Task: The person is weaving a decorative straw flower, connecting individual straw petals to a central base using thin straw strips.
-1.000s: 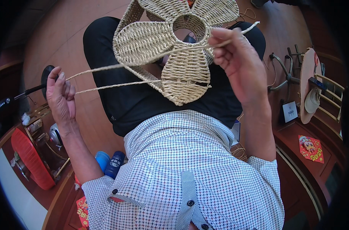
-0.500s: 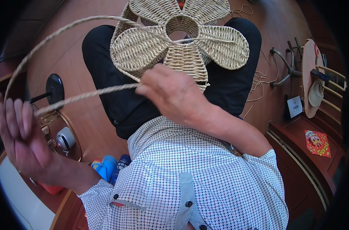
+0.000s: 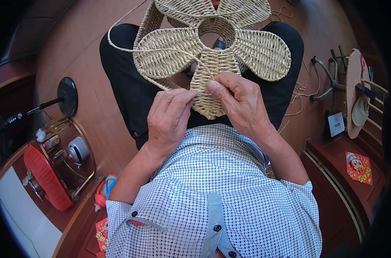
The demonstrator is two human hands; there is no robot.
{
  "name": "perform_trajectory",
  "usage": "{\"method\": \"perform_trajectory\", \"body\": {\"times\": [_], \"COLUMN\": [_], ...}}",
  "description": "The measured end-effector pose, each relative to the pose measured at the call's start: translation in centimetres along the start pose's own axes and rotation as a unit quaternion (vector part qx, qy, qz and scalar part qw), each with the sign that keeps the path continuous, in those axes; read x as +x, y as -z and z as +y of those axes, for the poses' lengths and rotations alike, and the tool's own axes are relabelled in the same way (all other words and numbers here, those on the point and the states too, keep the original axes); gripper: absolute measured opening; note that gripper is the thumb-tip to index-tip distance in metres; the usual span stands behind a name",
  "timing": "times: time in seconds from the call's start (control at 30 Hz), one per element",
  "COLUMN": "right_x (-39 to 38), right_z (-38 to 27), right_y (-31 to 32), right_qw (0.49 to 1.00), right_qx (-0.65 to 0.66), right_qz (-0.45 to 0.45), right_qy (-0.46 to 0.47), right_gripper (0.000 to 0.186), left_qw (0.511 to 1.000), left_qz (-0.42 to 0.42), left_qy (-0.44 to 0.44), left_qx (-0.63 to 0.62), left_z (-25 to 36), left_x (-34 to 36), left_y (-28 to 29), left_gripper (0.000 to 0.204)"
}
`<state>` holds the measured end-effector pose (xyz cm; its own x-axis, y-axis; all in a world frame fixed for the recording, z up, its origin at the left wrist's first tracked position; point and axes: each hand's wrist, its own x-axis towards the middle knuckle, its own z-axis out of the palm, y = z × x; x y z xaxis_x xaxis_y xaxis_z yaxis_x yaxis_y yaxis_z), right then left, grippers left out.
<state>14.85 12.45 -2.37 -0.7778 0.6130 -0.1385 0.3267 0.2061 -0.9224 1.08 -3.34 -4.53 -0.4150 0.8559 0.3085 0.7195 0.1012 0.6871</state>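
A woven straw piece [image 3: 159,53] with flower-like petals round a central ring rests across my black-trousered thighs. My left hand [image 3: 169,116] grips the left edge of its lowest petal, fingertips pressed together; whether they also hold cord is hidden. My right hand [image 3: 238,103] is closed on the straw cord [image 3: 129,49] at the middle of that petal, thumb and index finger together. The cord loops loosely over the upper left petals and comes down to my fingers. The tips of both hands are close together.
A round black stand base [image 3: 67,96], a red plastic item [image 3: 47,176] and a metal appliance [image 3: 77,150] are at left. At right are a metal chair base [image 3: 326,86], a wooden board [image 3: 354,73], a red decorated card [image 3: 358,167] and loose cord [image 3: 298,96] on the floor [image 3: 88,86].
My left hand has come from far left, where it held the cord loop out, to the lowest petal. My right hand has moved down to that petal. The loop now lies slack at upper left.
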Motion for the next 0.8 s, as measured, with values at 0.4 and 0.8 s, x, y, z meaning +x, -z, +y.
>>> {"method": "perform_trajectory", "body": {"times": [0.4,0.8], "right_x": [-0.2,-2.1], "right_z": [0.4,0.2], "right_y": [0.1,1.3], "right_qw": [0.998,0.987], "right_qx": [0.048,0.134], "right_qz": [-0.001,0.017], "right_qy": [-0.040,-0.086], "right_gripper": [0.027,0.022], "left_qw": [0.974,0.993], "left_qz": [-0.038,-0.058], "left_qy": [-0.129,-0.058], "left_qx": [0.185,0.089], "left_z": [-0.8,-0.9], "left_x": [-1.5,-1.4], "left_y": [-0.5,0.6], "left_gripper": [0.048,0.054]}}
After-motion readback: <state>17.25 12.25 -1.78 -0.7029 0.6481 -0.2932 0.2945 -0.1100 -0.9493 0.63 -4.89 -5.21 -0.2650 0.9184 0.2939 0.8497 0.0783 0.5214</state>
